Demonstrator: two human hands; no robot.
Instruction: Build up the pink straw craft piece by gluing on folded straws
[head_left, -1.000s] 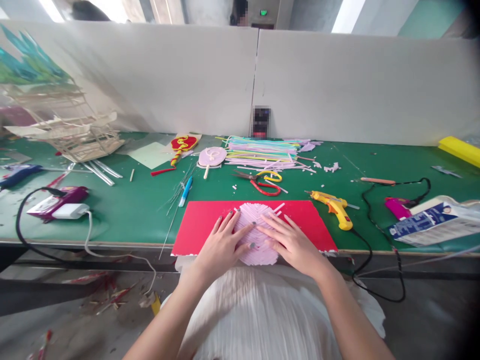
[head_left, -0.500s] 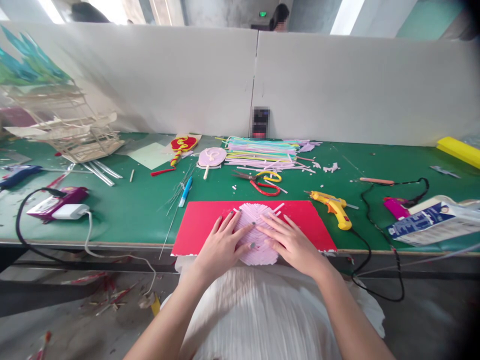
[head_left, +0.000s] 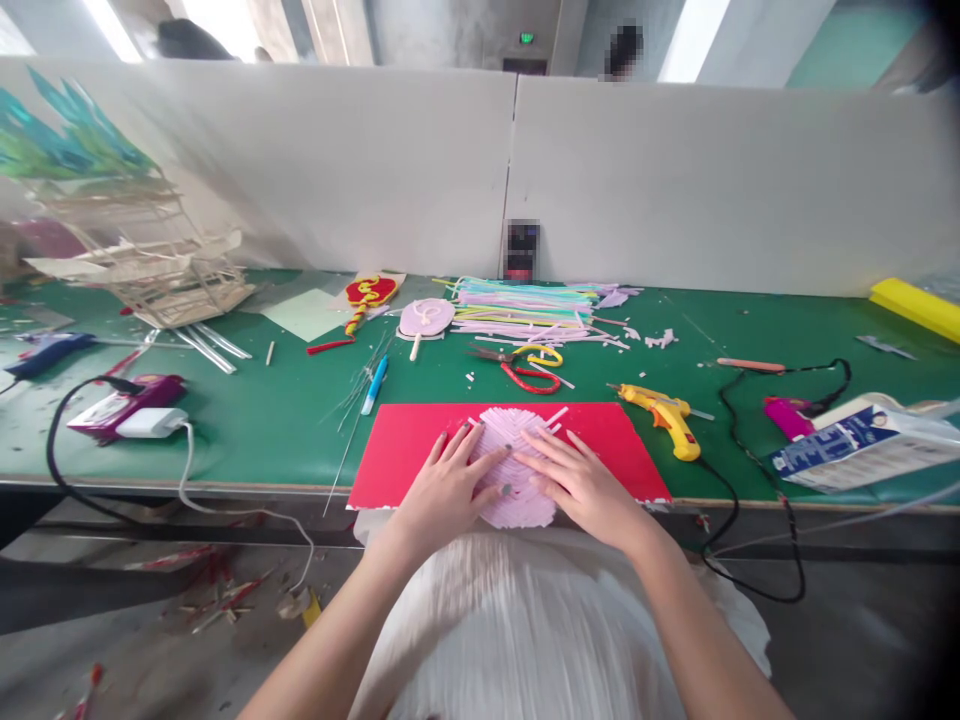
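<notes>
A pink disc of glued straw pieces [head_left: 513, 437] lies on a red sheet [head_left: 397, 445] at the near edge of the green table. My left hand [head_left: 442, 492] rests flat on the disc's left half, fingers spread. My right hand [head_left: 581, 485] lies flat on its right half, fingers stretched out. Both palms press down on it and hold nothing. A few loose straw ends stick out at the disc's top right.
A yellow glue gun [head_left: 664, 417] with a black cord lies right of the red sheet. Red-and-yellow scissors [head_left: 525, 366] and a pile of coloured straws [head_left: 525, 305] sit behind it. A blue pen [head_left: 373, 384], a purple device [head_left: 116, 405], a stick model [head_left: 150, 265] and a white divider [head_left: 375, 170] are further off.
Both hands stay flat on the pink disc. The view has shifted slightly; nothing on the table has moved.
</notes>
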